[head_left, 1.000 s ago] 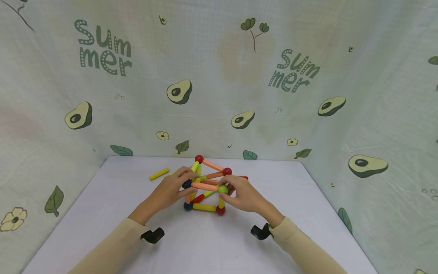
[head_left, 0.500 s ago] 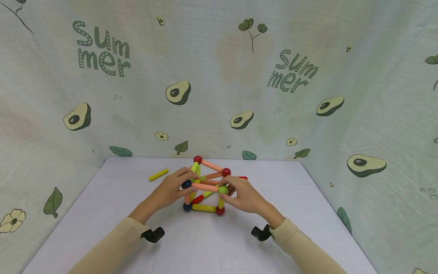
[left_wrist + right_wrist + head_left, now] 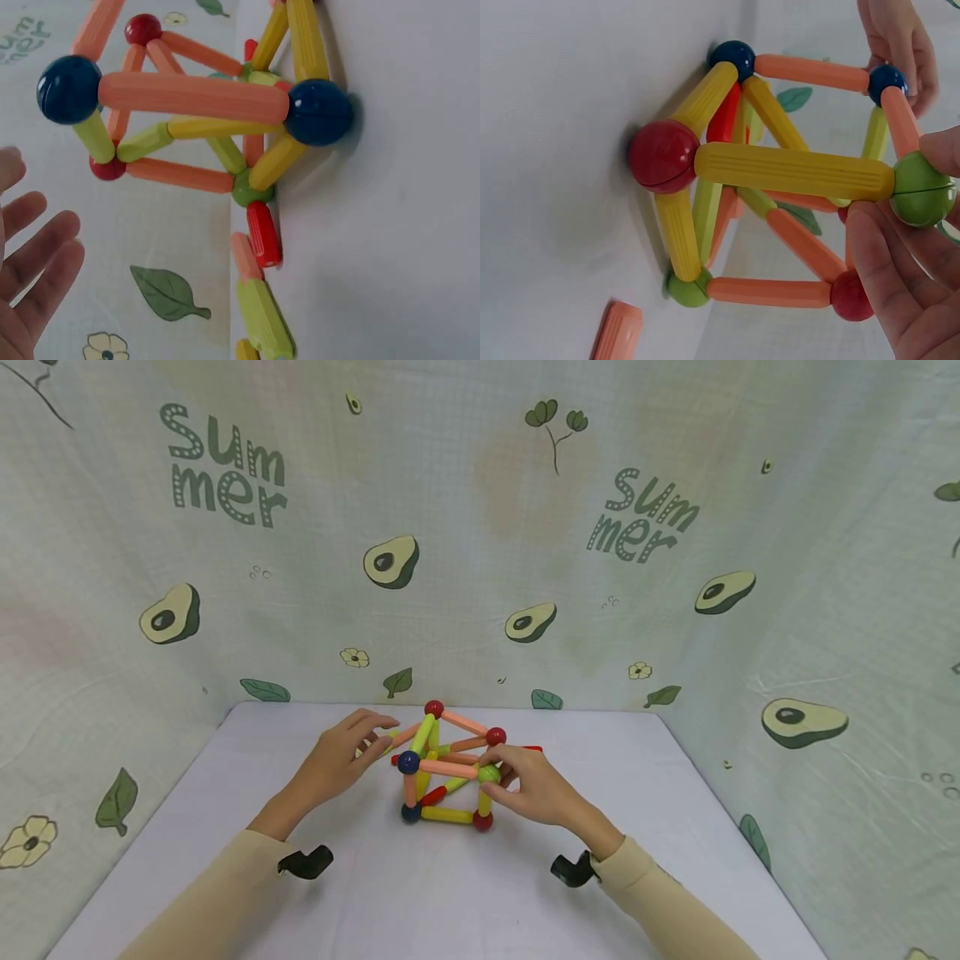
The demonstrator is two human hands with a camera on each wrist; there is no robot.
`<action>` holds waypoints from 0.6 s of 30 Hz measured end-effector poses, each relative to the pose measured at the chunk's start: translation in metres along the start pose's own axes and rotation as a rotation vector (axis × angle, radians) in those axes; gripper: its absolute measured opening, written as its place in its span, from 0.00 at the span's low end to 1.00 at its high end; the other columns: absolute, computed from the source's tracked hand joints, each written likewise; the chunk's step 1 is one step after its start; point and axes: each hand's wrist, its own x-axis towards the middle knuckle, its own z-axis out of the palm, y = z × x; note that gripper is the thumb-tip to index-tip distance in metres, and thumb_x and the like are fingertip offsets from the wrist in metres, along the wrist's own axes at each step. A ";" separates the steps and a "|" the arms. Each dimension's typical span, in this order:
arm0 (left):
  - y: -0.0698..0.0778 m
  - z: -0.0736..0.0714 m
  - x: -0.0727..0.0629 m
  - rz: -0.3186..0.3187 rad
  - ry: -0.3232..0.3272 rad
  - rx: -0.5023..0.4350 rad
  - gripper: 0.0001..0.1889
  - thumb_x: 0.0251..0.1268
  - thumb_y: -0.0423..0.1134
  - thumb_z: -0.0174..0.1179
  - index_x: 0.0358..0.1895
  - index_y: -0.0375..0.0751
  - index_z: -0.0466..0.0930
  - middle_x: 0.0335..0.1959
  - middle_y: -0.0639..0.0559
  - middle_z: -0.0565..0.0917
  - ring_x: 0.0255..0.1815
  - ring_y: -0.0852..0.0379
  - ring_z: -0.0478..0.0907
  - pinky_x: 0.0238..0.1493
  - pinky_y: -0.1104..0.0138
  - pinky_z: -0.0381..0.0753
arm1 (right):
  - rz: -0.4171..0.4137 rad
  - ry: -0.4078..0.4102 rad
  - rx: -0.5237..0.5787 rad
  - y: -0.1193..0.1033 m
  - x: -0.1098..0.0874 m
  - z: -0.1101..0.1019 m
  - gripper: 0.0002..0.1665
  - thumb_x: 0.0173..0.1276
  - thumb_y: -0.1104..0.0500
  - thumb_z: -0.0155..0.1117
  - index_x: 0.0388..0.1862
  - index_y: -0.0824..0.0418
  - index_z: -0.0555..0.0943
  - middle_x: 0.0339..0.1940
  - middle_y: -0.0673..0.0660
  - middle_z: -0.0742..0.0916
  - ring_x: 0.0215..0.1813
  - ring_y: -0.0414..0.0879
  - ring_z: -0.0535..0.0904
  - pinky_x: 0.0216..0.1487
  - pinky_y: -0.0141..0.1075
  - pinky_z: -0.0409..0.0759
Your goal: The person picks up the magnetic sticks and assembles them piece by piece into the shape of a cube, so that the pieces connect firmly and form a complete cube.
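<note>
A frame of magnetic sticks and balls (image 3: pixel 448 769) stands on the table, boxy with slanted sticks inside. My right hand (image 3: pixel 540 787) pinches the green ball (image 3: pixel 922 199) at its upper near right corner. That ball sits on top of an upright yellow stick (image 3: pixel 795 169). My left hand (image 3: pixel 333 764) is off to the left of the frame, fingers loosely spread and holding nothing. Nearest to it are the upper blue ball (image 3: pixel 69 88) and a light green stick (image 3: pixel 264 319) lying behind the frame. The right fingers partly cover the upper right side in the head view.
Loose sticks lie around the frame: a red stick (image 3: pixel 534 748) behind on the right, another red stick (image 3: pixel 264 234) on the left, and a pink stick (image 3: pixel 619 330). A patterned cloth (image 3: pixel 465 635) hangs behind the white table (image 3: pixel 480 893).
My left hand has let go of the upper blue ball area and moved left and back, away from the frame. The right hand stays on the green ball.
</note>
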 end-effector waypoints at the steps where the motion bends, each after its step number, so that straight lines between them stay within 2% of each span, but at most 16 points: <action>1: -0.003 -0.001 -0.001 -0.013 0.016 0.002 0.17 0.78 0.43 0.65 0.65 0.50 0.82 0.55 0.53 0.84 0.43 0.58 0.83 0.44 0.64 0.88 | -0.001 0.002 0.002 0.000 0.000 0.000 0.17 0.72 0.61 0.75 0.56 0.57 0.82 0.46 0.48 0.87 0.41 0.39 0.85 0.46 0.32 0.87; 7: -0.008 -0.003 -0.005 -0.036 0.039 -0.021 0.16 0.78 0.39 0.65 0.64 0.46 0.83 0.49 0.52 0.87 0.44 0.57 0.84 0.44 0.64 0.88 | 0.008 0.006 0.008 0.001 -0.001 0.000 0.17 0.71 0.62 0.75 0.57 0.58 0.82 0.47 0.48 0.88 0.41 0.40 0.86 0.47 0.33 0.87; 13: -0.019 0.002 -0.007 -0.086 0.066 -0.027 0.15 0.77 0.38 0.66 0.63 0.44 0.83 0.48 0.50 0.87 0.44 0.55 0.84 0.44 0.64 0.88 | 0.026 0.004 0.022 0.002 -0.002 0.001 0.18 0.72 0.61 0.75 0.58 0.58 0.82 0.47 0.48 0.87 0.42 0.42 0.86 0.48 0.33 0.88; 18: -0.028 0.006 -0.007 -0.093 0.063 -0.054 0.16 0.76 0.36 0.67 0.62 0.43 0.82 0.47 0.48 0.87 0.44 0.52 0.84 0.44 0.61 0.88 | 0.015 0.007 0.026 0.002 -0.002 0.002 0.18 0.72 0.62 0.75 0.57 0.58 0.82 0.46 0.48 0.87 0.42 0.42 0.86 0.47 0.35 0.88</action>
